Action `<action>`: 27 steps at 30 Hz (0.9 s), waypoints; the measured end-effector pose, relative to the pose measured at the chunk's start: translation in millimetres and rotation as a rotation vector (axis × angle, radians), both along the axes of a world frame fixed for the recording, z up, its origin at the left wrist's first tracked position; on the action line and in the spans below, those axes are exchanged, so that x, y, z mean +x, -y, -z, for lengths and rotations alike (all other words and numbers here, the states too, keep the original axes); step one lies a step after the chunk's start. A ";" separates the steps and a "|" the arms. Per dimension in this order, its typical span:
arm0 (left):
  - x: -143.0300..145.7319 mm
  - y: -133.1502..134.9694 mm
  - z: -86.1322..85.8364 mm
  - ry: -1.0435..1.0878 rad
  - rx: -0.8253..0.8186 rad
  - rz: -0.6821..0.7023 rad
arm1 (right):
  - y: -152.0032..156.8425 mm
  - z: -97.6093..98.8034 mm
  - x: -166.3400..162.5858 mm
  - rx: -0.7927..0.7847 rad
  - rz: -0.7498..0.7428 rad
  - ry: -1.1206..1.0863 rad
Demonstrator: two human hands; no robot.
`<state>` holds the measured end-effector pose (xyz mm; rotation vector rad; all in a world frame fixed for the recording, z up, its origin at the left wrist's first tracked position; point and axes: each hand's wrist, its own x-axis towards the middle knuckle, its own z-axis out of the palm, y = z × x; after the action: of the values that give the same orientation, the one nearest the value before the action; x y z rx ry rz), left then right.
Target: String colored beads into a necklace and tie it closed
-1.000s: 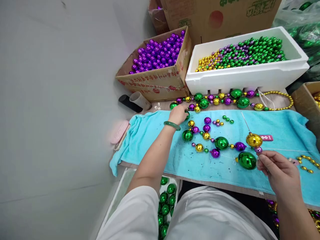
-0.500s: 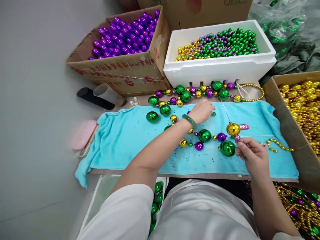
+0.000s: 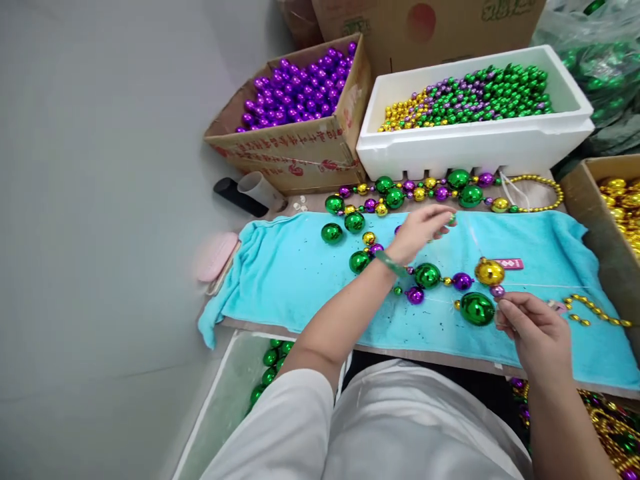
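My left hand, with a green bangle on its wrist, reaches over the towel. A small green bead is at its pinched fingertips. My right hand is closed at the right, thumb and finger pinching a small light-purple bead at its edge. Just above that bead sits a large gold bead, from which a thin thread rises. Beside the right fingertips lies a big green bead. Partly under my left forearm is a strand with a green bead and a purple bead.
A turquoise towel covers the table. Behind it lie a finished-looking bead strand, a white foam box and a carton of purple beads. Another carton of gold beads stands right. Two cups are at the left.
My left hand has lifted from the towel with the small green bead at its fingertips. My right hand keeps its pinch beside the gold bead. The whole view has swung left.
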<state>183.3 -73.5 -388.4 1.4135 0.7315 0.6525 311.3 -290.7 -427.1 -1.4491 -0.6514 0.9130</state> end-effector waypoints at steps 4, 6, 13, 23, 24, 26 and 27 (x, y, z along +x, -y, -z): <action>-32.8 13.3 -14.6 0.344 -0.514 -0.055 | -5.8 -5.2 -8.2 -0.024 -0.075 0.007; -41.3 16.7 -16.6 0.397 -0.584 -0.096 | -8.1 -7.3 -12.4 -0.024 -0.096 0.002; -47.5 22.0 -17.8 0.408 -0.562 -0.133 | -9.8 -13.6 -19.9 -0.002 -0.129 0.038; -49.8 26.9 -18.0 0.293 -0.335 -0.157 | -7.2 -13.4 -18.9 -0.028 -0.128 0.069; -50.3 27.1 -18.2 0.278 -0.286 -0.168 | -6.7 -13.7 -18.3 -0.036 -0.128 0.076; -50.3 29.5 -19.1 0.248 -0.201 -0.162 | -6.3 -14.5 -17.7 -0.040 -0.129 0.085; -49.7 32.1 -19.8 0.229 -0.172 -0.136 | -6.6 -14.9 -17.6 -0.038 -0.135 0.085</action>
<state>133.6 -105.6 -368.6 1.1173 0.6880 0.8226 293.6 -284.2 -412.1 -1.4980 -0.8071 0.9764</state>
